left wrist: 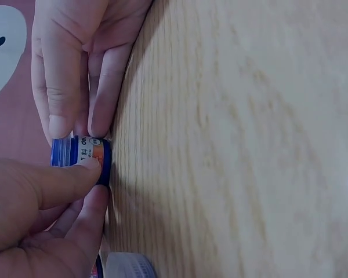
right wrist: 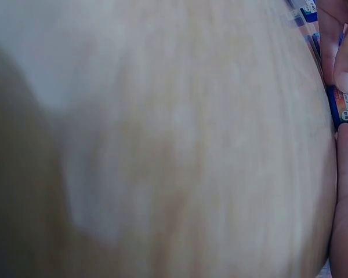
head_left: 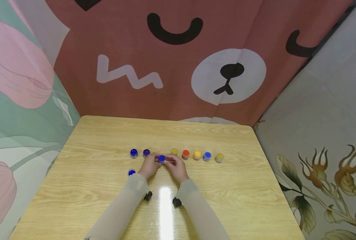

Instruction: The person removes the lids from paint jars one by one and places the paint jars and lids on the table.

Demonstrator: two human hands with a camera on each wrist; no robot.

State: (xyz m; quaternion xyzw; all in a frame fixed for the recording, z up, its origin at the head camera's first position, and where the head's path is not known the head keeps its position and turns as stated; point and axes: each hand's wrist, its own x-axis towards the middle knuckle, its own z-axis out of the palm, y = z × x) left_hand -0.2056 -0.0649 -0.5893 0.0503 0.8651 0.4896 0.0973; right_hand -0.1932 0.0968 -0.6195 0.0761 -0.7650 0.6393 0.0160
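Note:
Near the middle of the table, a small blue paint jar stands upright between both hands. My left hand holds it from the left, its thumb across the printed label in the left wrist view. From the other side my right hand grips the jar near its ribbed, see-through lid. Some of its fingers are hidden behind the jar. Left of the hands stand a dark blue jar and a purplish one. A round blue piece with a pale rim, seemingly a lid, lies beside the left wrist.
To the right runs a row of jars: a mustard jar, a red jar, an orange-yellow jar, a blue jar and another mustard jar. Printed cloths hang around the wooden table.

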